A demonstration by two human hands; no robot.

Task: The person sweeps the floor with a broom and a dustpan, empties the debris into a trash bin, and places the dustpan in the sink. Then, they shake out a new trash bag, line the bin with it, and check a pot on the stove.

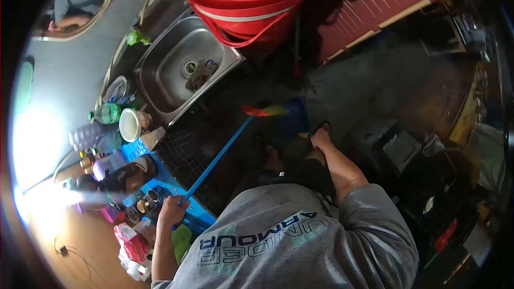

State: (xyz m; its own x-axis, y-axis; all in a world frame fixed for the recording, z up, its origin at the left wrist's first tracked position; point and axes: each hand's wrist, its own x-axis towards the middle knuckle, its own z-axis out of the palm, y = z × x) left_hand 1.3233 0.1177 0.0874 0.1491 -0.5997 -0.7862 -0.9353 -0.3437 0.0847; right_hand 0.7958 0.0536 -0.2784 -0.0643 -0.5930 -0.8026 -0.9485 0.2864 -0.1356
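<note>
Sweeping looked to be the step in hand: the left hand point(172, 210) had its grip closed round the blue broom handle point(217, 158), whose red-and-yellow head point(262, 111) lay ahead near the steel sink point(160, 64). The right hand point(321, 139) reached down beside a dark blue object point(293, 120), its grip too blurred to tell wide from closed. Next, I judged, the head needed drawing toward that hand.
</note>
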